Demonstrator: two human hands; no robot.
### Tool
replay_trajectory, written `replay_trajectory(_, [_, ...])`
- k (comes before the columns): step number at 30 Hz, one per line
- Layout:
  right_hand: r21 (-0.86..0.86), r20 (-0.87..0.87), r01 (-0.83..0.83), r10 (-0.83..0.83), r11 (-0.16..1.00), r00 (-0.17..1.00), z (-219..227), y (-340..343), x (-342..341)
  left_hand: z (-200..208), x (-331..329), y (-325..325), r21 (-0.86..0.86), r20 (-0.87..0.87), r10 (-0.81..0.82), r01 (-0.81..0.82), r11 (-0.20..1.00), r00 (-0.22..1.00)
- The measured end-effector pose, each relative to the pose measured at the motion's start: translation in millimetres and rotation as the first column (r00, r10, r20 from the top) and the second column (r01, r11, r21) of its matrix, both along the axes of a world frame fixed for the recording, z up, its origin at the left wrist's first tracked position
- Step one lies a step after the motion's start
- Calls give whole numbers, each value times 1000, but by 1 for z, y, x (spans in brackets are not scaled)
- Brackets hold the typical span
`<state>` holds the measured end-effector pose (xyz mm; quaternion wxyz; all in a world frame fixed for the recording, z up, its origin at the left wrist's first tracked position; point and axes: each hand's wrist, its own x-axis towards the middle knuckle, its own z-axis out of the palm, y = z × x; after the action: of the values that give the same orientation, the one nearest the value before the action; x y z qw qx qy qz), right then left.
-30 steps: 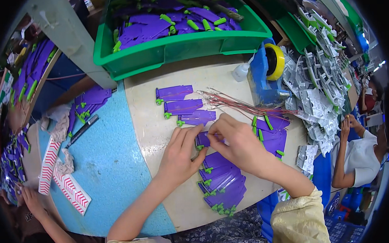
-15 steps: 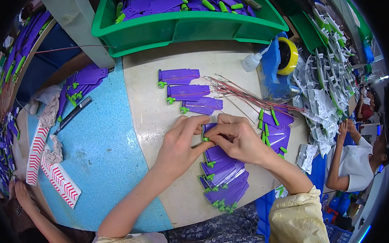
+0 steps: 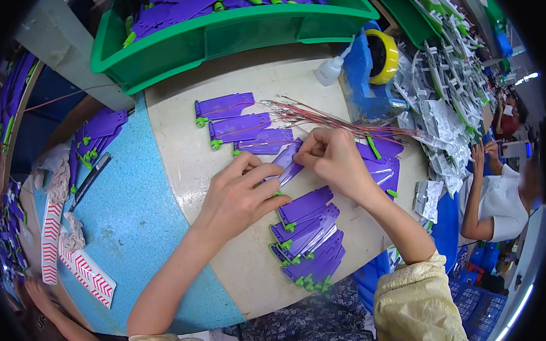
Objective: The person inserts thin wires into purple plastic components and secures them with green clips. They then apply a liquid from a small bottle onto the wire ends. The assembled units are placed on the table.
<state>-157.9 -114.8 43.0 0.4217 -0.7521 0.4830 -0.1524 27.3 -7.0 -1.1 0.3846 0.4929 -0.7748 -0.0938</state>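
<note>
— Pale worktop beside a blue mat, green bin at the far edge. Where's the piece in hand?

— Between both hands: a flat purple plastic card, long axis slanting far-right to near-left. The left hand pinches its near end, the right hand its far end. Thin red wires fan rightward, just beyond.

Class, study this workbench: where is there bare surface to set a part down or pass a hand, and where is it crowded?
Free: the blue mat left of the left hand, and the pale tabletop between the green bin and the row of purple cards. Crowded: around the right hand, with red wires, the purple card stack and the packet pile.
</note>
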Motion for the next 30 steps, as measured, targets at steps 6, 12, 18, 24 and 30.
replay_trajectory(6, [-729,121,-28,170,684,978,32,-1,-33,10,-4,-5,53,34,20,-21,998,999])
replay_trajectory(12, [-129,-5,395,-399,910,917,71,-93,-112,7,-6,-8,41,-68,-16,19,999,998])
replay_trajectory(18, [403,391,377,-529,834,753,58,-71,-123,10,-7,-7,81,-99,-2,10,997,995])
replay_trajectory(24, [-99,-81,276,-284,956,955,73,-71,-112,12,-5,-5,131,-107,6,8,991,994])
replay_trajectory(30, [467,320,-205,51,860,946,44,35,-44,11,-8,-5,228,-177,68,-26,973,982])
